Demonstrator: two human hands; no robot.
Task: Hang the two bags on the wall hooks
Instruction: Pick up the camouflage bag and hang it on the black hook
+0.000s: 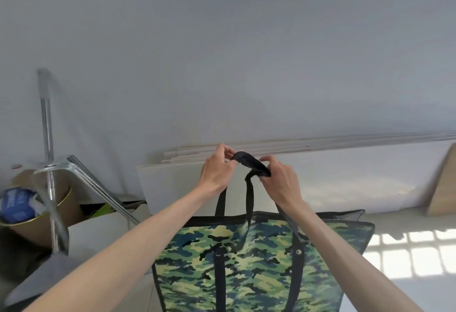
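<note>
Both hands held the camouflage bag (249, 265) up before the wall (222, 65). The left hand (216, 168) and right hand (280, 179) had fingers closed on its black straps (249, 161).

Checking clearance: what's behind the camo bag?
Behind the camouflage tote bag, white flat panels lean against the wall. Their lower middle and the floor there are covered by the bag.

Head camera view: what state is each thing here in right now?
Camouflage bag: held up by its handles, not hung.
Black handles: bunched together between both hands.
Left hand: pinching the handles.
Right hand: gripping the handles.
Metal stool: tipped over.
White boards: leaning against the wall.
</note>
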